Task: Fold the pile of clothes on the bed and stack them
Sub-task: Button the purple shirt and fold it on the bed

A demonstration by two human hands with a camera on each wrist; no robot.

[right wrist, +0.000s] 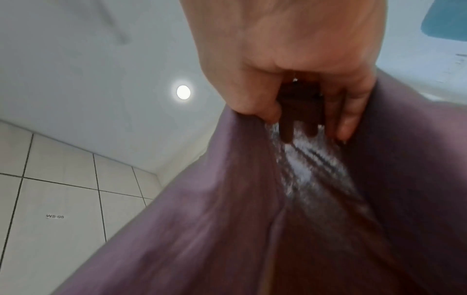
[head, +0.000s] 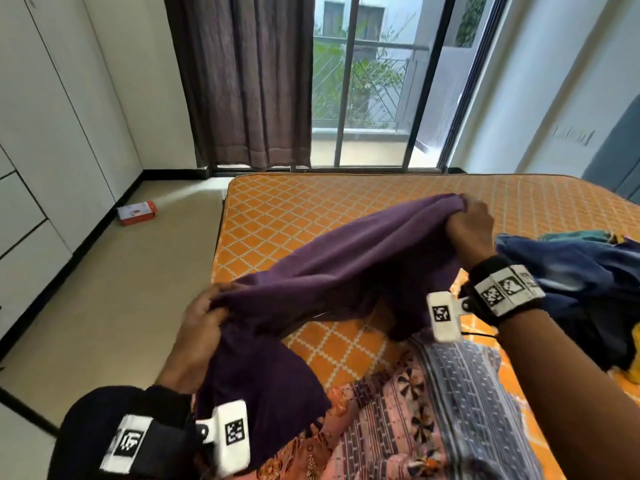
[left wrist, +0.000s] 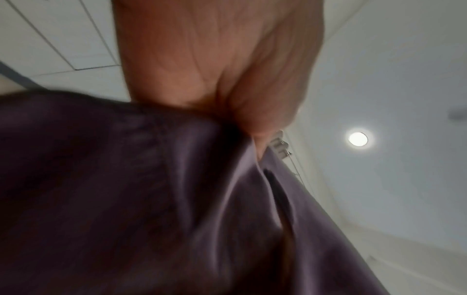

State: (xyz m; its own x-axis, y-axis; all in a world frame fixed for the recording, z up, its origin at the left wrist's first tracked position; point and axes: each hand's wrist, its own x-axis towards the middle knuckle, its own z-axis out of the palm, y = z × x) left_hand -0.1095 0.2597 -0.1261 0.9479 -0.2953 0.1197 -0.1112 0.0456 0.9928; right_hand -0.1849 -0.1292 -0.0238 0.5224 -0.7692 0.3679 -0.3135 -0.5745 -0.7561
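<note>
A purple garment (head: 346, 258) hangs stretched in the air between my two hands, above the orange patterned bed (head: 311, 202). My left hand (head: 204, 313) grips its near end at the bed's left edge, with cloth drooping below the wrist. My right hand (head: 467, 220) bunches the far end higher up. In the left wrist view the purple garment (left wrist: 151, 199) fills the lower frame under my left hand (left wrist: 252, 127). The right wrist view shows my right hand (right wrist: 303, 119) with fingers curled into the purple garment (right wrist: 202, 219). A pile of blue and dark clothes (head: 571, 278) lies at the right.
A pink and blue patterned cloth (head: 433, 410) is spread on the near part of the bed. Left of the bed runs beige floor with a small red and white box (head: 136, 213) near white cabinets (head: 52, 133). A curtain (head: 249, 81) and window stand behind the bed.
</note>
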